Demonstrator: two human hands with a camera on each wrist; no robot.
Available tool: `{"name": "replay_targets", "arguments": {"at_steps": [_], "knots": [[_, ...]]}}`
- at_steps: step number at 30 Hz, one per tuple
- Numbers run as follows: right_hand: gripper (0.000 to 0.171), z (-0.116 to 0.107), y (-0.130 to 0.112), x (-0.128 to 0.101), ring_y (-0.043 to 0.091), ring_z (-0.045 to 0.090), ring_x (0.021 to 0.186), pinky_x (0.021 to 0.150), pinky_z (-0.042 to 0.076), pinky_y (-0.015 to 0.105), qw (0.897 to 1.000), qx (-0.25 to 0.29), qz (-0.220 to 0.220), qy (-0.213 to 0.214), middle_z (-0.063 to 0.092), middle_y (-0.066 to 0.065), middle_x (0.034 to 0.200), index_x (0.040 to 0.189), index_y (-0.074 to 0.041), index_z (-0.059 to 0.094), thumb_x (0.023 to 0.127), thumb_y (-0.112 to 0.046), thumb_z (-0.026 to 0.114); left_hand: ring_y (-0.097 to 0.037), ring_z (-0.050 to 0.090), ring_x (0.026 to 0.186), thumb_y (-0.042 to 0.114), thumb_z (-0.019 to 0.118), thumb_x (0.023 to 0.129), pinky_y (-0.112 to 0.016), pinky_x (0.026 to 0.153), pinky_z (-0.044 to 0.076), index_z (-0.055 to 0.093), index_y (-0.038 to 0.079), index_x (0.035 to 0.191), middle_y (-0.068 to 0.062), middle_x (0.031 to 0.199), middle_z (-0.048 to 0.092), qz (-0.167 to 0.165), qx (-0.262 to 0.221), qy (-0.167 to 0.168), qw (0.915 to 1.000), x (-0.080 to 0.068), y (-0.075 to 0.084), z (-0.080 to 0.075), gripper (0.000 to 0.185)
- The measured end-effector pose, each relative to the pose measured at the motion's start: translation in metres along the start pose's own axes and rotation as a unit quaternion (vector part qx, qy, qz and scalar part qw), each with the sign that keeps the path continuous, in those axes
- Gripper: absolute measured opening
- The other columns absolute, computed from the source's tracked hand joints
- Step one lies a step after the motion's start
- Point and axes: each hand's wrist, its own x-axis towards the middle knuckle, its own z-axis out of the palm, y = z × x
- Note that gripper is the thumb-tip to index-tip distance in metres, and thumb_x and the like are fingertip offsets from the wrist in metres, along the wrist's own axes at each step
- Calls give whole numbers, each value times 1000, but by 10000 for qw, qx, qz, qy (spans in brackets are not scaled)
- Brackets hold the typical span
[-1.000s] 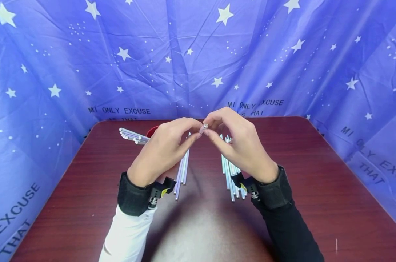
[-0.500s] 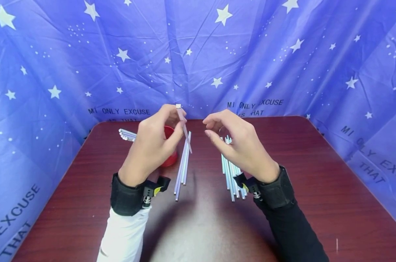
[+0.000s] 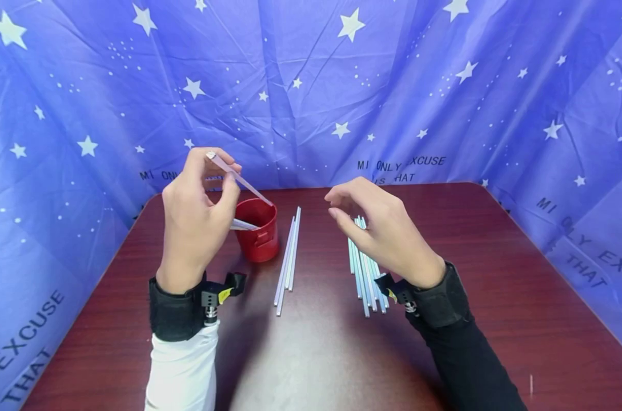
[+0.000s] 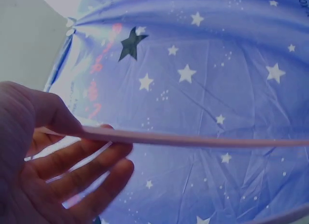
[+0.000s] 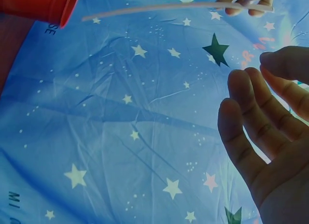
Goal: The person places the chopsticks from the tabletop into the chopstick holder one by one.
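A thin pale pink stick (image 3: 244,182) with a silvery white end is pinched between thumb and fingers of my left hand (image 3: 192,222). It slants down to the right, its lower end overlapping the far rim of a small red bucket (image 3: 261,251) in the head view. The left wrist view shows the stick (image 4: 193,140) running rightward from under the thumb. Other pale sticks (image 3: 246,225) lean in the bucket, partly hidden by the left hand. My right hand (image 3: 393,234) hovers with fingers loosely bent and thumb apart, holding nothing, above a group of pale blue-green sticks (image 3: 362,279).
A few pale lilac sticks (image 3: 288,257) lie between bucket and right hand on the dark red-brown table (image 3: 316,342). Blue cloth (image 3: 311,114) printed with stars hangs around the table's back and sides.
The hands were together at one end of the stick. The left hand has since moved left and up with it, uncovering the bucket, while the right hand stays nearly in place.
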Motion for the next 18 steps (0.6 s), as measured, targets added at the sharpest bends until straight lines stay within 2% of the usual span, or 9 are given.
{"name": "replay_targets", "arguments": {"at_steps": [5,8,12,14,18], "knots": [[17,-3,8,-8,16,64,84,76,48,22,9997,-164,43,-179,71,5,102,113,-2,71,97,-1,76,-25,79,94,3,58,101,-16,65,42,66,-2,112,-11,105,80,-505,238,-38,9984,-1,-3,-5,14],[16,-6,13,-12,14,62,84,75,45,20,9992,-246,122,-292,70,3,101,113,-4,71,97,-2,76,-25,79,90,3,58,101,-22,67,40,67,2,110,-10,103,80,-693,397,-277,9964,-1,-4,-5,13],[16,-8,17,-17,11,63,86,76,46,20,9981,-338,254,-457,71,2,103,113,-6,72,97,-3,76,-24,76,86,5,58,101,-27,75,44,69,3,108,-11,97,80,-958,553,-682,9915,-1,-6,-3,13],[15,-10,18,-20,10,63,87,75,49,23,9973,-363,319,-558,72,3,104,112,-6,72,98,-3,75,-25,75,84,6,58,101,-32,75,46,70,4,107,-12,95,79,-1073,689,-937,9874,-1,-7,-4,14],[13,-12,21,-22,11,62,87,75,53,32,9936,-401,528,-911,73,3,105,112,-7,72,99,-4,74,-30,69,84,9,56,102,-39,74,48,72,4,106,-13,94,77,-1308,1059,-1630,9722,-2,-9,-6,17]]}}
